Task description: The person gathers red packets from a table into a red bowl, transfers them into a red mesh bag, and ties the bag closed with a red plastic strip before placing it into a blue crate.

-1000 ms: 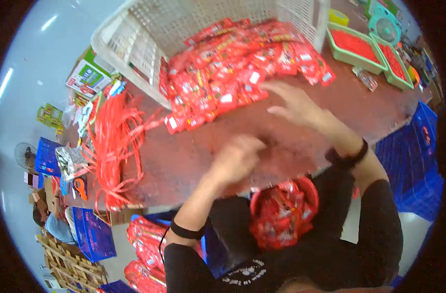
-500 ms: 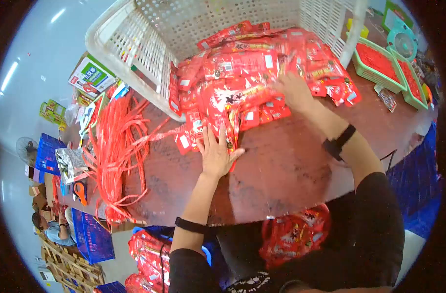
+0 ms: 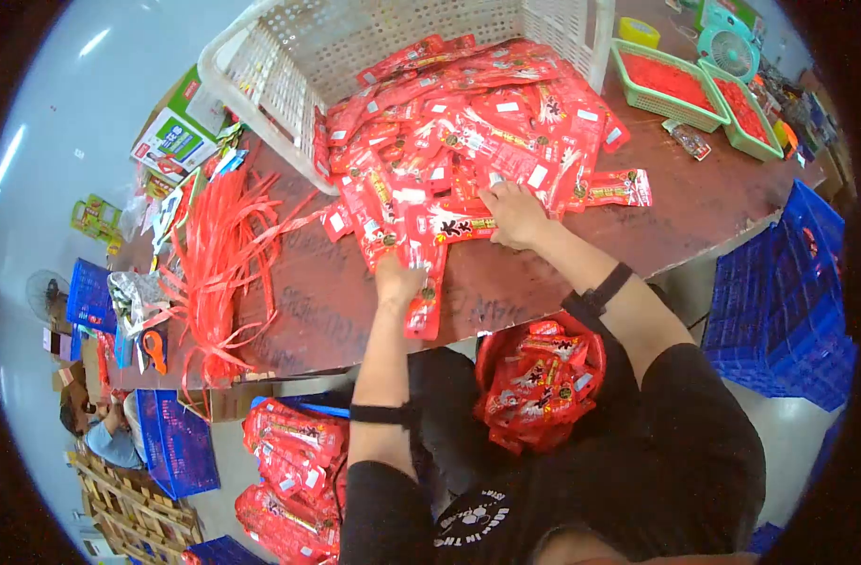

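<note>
A heap of shiny red snack packets spills from a white perforated plastic basket, tipped on its side, onto the table. My left hand is at the heap's front edge, its fingers curled on a red packet and partly hidden. At the right end of a packet with black characters, my right hand has its fingers closed on the wrapper. Another packet lies lengthwise beside my left hand, pointing toward the table's front edge.
Red plastic strips lie on the left near orange-handled scissors. Two green baskets hold small red pieces at the right. Below the table, a red tub holds packets. Blue crates stand at right. A person is far left.
My view has shifted. My right hand has come down and left from the heap to the front packet. My left hand has gone from spread flat to curled. Packets at the front lie differently.
</note>
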### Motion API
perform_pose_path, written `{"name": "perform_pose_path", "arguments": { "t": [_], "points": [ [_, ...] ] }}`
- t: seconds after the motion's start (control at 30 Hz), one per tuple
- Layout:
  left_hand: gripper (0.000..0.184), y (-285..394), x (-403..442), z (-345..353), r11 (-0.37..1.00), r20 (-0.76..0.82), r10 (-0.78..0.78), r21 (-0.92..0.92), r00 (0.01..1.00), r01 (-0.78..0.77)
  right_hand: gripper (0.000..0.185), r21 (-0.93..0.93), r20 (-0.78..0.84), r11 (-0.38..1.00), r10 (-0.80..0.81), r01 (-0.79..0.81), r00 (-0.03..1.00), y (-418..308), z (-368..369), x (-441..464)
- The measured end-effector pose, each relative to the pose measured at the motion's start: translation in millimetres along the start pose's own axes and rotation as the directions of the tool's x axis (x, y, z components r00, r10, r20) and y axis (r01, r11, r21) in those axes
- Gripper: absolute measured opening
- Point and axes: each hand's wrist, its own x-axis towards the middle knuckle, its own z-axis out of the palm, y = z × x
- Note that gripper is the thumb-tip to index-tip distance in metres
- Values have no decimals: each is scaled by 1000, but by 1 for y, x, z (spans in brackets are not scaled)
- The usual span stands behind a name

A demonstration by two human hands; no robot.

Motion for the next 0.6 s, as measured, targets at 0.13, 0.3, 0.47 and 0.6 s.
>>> {"name": "perform_pose_path", "arguments": {
  "t": [0.13, 0.3, 0.47, 0.6],
  "points": [
    [22, -65, -34, -40, 923, 36, -144, -355, 989, 147, 38, 12, 118, 996, -89, 88, 989, -19, -11, -11],
    [27, -32, 15, -74, 706, -86, -211, -702, 974, 91, 25, 73, 220, 971, -237, 226, 946, -25, -6, 3],
    [38, -89, 136, -15, 964, -457, 155, 262, 876, -34, 26, 174, 61, 963, 200, -207, 978, -10, -36, 7],
    [22, -74, 62, -53, 849, -269, -134, -528, 954, -30, 28, -162, -68, 962, 213, -222, 975, 34, -1, 24]
  ]
}}
